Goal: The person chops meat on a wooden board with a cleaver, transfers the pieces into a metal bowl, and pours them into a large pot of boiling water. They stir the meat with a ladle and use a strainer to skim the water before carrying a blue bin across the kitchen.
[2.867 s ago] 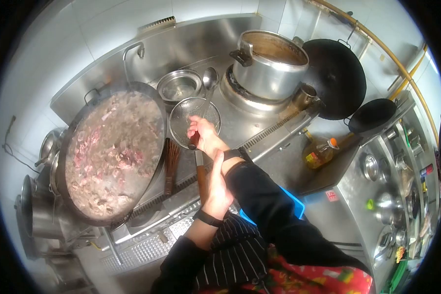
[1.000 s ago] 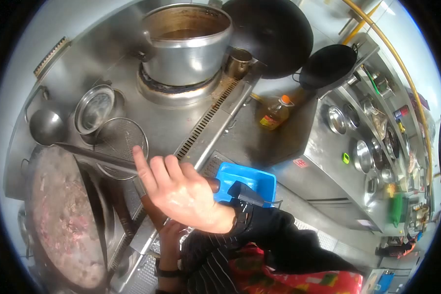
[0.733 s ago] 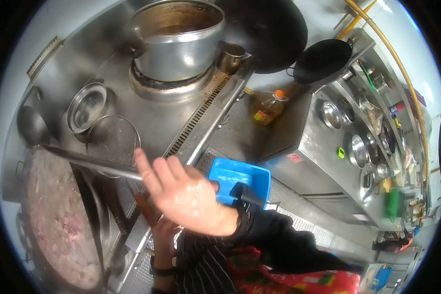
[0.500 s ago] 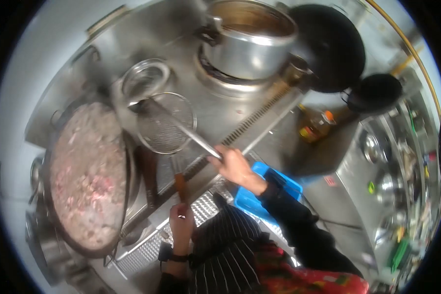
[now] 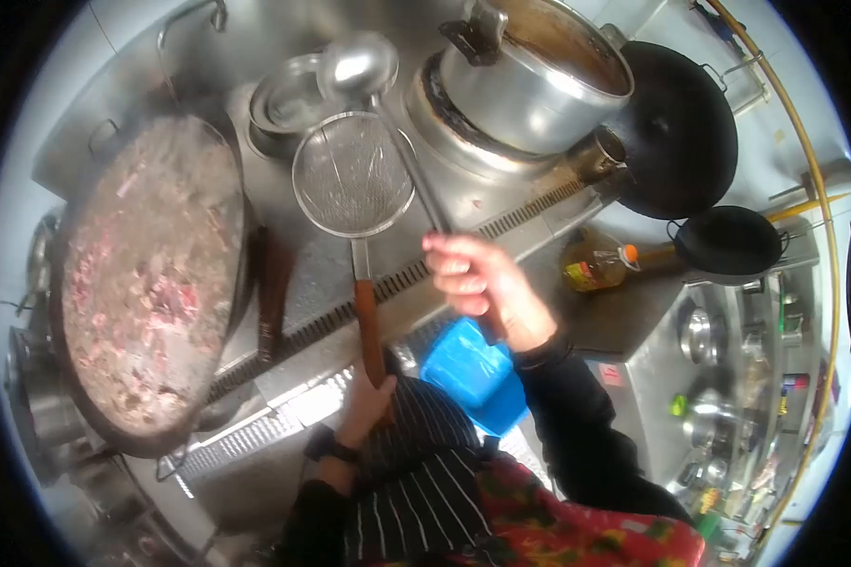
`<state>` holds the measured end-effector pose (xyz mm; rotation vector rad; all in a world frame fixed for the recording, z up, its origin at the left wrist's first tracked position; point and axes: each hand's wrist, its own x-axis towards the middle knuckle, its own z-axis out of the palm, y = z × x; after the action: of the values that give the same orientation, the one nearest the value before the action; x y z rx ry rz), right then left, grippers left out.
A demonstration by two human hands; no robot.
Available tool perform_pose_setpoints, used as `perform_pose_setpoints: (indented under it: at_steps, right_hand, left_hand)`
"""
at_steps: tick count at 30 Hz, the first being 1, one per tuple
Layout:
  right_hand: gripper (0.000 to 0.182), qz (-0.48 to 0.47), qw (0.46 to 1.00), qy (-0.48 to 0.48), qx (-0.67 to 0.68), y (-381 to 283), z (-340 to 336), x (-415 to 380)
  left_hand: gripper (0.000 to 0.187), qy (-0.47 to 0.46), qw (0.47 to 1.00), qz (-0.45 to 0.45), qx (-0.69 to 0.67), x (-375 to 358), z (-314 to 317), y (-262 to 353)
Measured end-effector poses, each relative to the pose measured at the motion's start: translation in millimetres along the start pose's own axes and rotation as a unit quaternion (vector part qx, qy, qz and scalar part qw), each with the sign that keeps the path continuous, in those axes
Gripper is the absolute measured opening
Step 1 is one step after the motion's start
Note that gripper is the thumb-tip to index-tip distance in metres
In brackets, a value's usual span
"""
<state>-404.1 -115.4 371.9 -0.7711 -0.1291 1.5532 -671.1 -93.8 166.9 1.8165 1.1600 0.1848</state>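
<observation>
My right hand (image 5: 487, 283) is closed around the handle of a metal ladle (image 5: 359, 68), whose shiny bowl is toward the back of the counter. The ladle's shaft slants past the right side of a round wire-mesh strainer (image 5: 352, 180). My left hand (image 5: 365, 408) grips the strainer's wooden handle, low and close to the striped apron. The mesh lies over the steel counter, beside a round metal bowl (image 5: 298, 99). To the left, a large wok (image 5: 152, 444) holds a steaming greyish liquid with pink and brown meat pieces (image 5: 170, 298).
A big steel pot (image 5: 529, 99) sits on a burner at the back. Two black woks (image 5: 671, 132) stand at the right, near an orange-capped oil bottle (image 5: 597, 266). A blue plastic basin (image 5: 477, 369) is below my right hand. Shelves with cookware line the far right.
The ladle has swung from pointing left over the strainer to pointing up toward the back. The view has shifted, and the strainer appears higher and farther right.
</observation>
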Motion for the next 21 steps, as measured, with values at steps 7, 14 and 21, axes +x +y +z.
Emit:
perform_pose_setpoints:
  at_steps: [7, 14, 21]
  right_hand:
    - [0.028, 0.011, 0.902, -0.301, 0.308, -63.6, 70.2, -54.2]
    - [0.017, -0.059, 0.845, -0.267, 0.459, -40.1, 110.0, -105.6]
    - [0.018, -0.081, 0.809, -0.273, 0.515, -16.7, 113.3, -123.1]
  left_hand:
    - [0.044, 0.113, 0.971, 0.211, -0.004, 7.1, 12.0, 61.7]
    - [0.038, 0.113, 0.966, 0.232, 0.008, 11.1, 8.1, 91.8]
    - [0.033, 0.093, 0.976, 0.196, 0.029, 2.5, 3.7, 75.4]
